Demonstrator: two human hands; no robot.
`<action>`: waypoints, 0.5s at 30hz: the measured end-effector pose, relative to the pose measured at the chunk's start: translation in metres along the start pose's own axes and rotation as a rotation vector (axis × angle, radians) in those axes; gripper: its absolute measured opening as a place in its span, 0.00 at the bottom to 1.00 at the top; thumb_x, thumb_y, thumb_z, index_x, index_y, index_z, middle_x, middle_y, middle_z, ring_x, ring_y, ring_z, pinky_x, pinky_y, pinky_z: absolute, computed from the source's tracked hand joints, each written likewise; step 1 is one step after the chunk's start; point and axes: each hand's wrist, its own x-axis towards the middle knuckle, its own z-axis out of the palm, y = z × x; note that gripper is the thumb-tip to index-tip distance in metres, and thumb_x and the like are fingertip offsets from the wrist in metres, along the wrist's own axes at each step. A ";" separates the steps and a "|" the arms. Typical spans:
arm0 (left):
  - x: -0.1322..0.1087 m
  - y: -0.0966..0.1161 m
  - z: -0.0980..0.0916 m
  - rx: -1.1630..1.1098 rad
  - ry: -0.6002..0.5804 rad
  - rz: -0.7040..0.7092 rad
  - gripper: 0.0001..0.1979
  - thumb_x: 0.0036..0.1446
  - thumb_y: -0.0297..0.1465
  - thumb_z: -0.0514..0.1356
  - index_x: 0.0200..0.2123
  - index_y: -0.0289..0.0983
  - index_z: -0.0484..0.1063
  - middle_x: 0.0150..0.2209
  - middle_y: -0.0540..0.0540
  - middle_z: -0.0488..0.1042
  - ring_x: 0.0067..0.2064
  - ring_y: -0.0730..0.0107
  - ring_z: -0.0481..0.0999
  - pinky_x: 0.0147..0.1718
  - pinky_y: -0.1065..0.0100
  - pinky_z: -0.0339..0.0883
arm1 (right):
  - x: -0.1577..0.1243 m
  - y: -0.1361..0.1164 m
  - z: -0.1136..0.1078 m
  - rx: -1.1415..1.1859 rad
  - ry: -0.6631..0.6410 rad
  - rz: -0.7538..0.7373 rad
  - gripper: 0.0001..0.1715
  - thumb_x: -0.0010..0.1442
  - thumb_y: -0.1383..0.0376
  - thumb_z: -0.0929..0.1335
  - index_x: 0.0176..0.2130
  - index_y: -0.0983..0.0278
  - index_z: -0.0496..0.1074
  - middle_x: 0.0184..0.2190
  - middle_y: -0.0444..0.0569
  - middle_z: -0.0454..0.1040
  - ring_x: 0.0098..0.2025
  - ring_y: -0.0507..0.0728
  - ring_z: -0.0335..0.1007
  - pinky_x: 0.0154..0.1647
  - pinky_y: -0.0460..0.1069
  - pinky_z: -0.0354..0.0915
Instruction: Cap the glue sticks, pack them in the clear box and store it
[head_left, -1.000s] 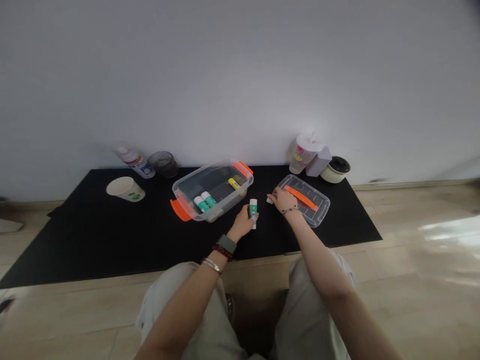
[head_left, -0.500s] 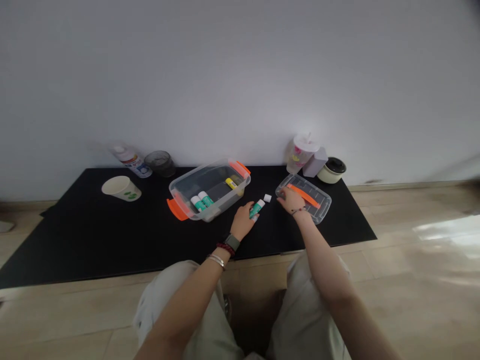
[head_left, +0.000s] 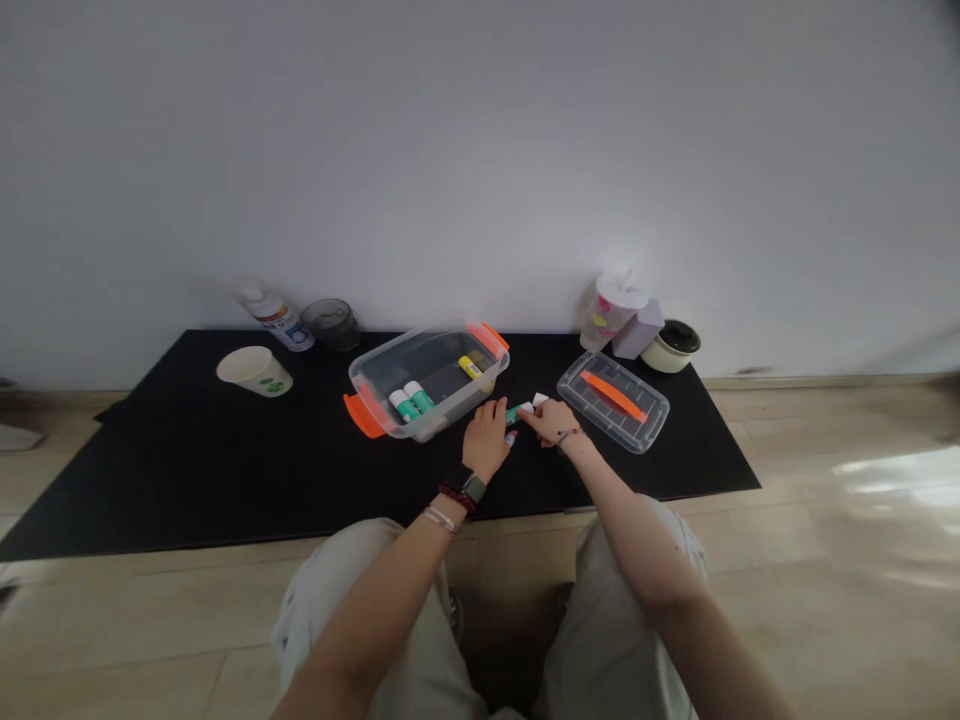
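A glue stick [head_left: 514,413] grasped between left hand [head_left: 486,437] and right hand [head_left: 551,420] sits by a tub [head_left: 427,408] holding more.

We have a mat [head_left: 150,480] spread on the floor [head_left: 825,560], running along the foot of the wall [head_left: 480,150]. Near its middle sits a storage box [head_left: 442,352], with glue sticks [head_left: 405,402] lying inside it. To the box's left, a paper cup [head_left: 253,371] lies on its side on the mat. Behind that cup, a spray bottle [head_left: 276,320] and a tumbler [head_left: 331,324] stand by the wall. To the box's right lies a lid [head_left: 626,425]. Behind the lid, a straw cup [head_left: 611,308], a carton [head_left: 639,329] and a lidded pot [head_left: 670,346] line the wall. Between box and lid, our left hand [head_left: 486,438] and right hand [head_left: 553,421] meet around a single glue stick [head_left: 514,413].
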 end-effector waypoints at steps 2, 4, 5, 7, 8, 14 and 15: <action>-0.003 0.004 -0.010 0.037 -0.016 -0.020 0.30 0.59 0.29 0.61 0.64 0.33 0.58 0.60 0.33 0.66 0.59 0.50 0.66 0.54 0.57 0.65 | 0.002 -0.005 0.005 -0.059 0.034 0.015 0.31 0.63 0.41 0.63 0.36 0.65 0.75 0.32 0.55 0.80 0.30 0.56 0.78 0.33 0.47 0.68; -0.006 0.008 -0.023 0.049 -0.009 -0.015 0.29 0.60 0.28 0.60 0.63 0.33 0.58 0.60 0.32 0.64 0.60 0.48 0.65 0.54 0.56 0.65 | 0.003 -0.008 0.006 -0.162 0.115 0.026 0.32 0.64 0.42 0.63 0.39 0.66 0.76 0.38 0.59 0.80 0.38 0.59 0.79 0.37 0.48 0.68; -0.008 0.009 -0.030 0.049 -0.003 -0.008 0.28 0.60 0.28 0.60 0.62 0.34 0.60 0.60 0.33 0.65 0.60 0.48 0.65 0.53 0.56 0.65 | 0.003 -0.010 0.004 -0.205 0.157 0.032 0.31 0.65 0.43 0.63 0.40 0.67 0.77 0.40 0.61 0.80 0.41 0.61 0.78 0.39 0.49 0.68; -0.011 0.010 -0.043 0.042 -0.002 -0.010 0.23 0.61 0.29 0.59 0.59 0.35 0.64 0.56 0.34 0.67 0.57 0.50 0.67 0.51 0.57 0.65 | 0.000 -0.015 -0.005 -0.247 0.255 0.027 0.30 0.67 0.45 0.61 0.40 0.66 0.77 0.40 0.61 0.79 0.43 0.62 0.78 0.41 0.50 0.67; -0.013 0.010 -0.049 0.036 -0.011 -0.019 0.20 0.62 0.30 0.58 0.56 0.36 0.65 0.54 0.36 0.69 0.55 0.51 0.68 0.50 0.58 0.66 | -0.002 -0.020 -0.011 -0.244 0.319 0.001 0.29 0.69 0.47 0.59 0.40 0.65 0.77 0.38 0.59 0.79 0.43 0.62 0.78 0.41 0.50 0.67; -0.025 0.003 -0.062 0.032 -0.189 -0.091 0.12 0.64 0.33 0.56 0.49 0.38 0.69 0.45 0.40 0.74 0.45 0.56 0.76 0.40 0.63 0.67 | 0.015 -0.106 -0.046 -0.230 0.463 -0.438 0.22 0.71 0.56 0.58 0.46 0.65 0.75 0.40 0.55 0.79 0.44 0.60 0.76 0.46 0.50 0.67; -0.027 0.002 -0.061 0.033 -0.216 -0.093 0.12 0.64 0.34 0.57 0.49 0.38 0.69 0.45 0.40 0.75 0.45 0.56 0.76 0.39 0.63 0.67 | 0.025 -0.125 -0.045 -0.268 0.386 -0.483 0.20 0.70 0.58 0.60 0.47 0.66 0.75 0.43 0.57 0.79 0.47 0.61 0.75 0.48 0.52 0.67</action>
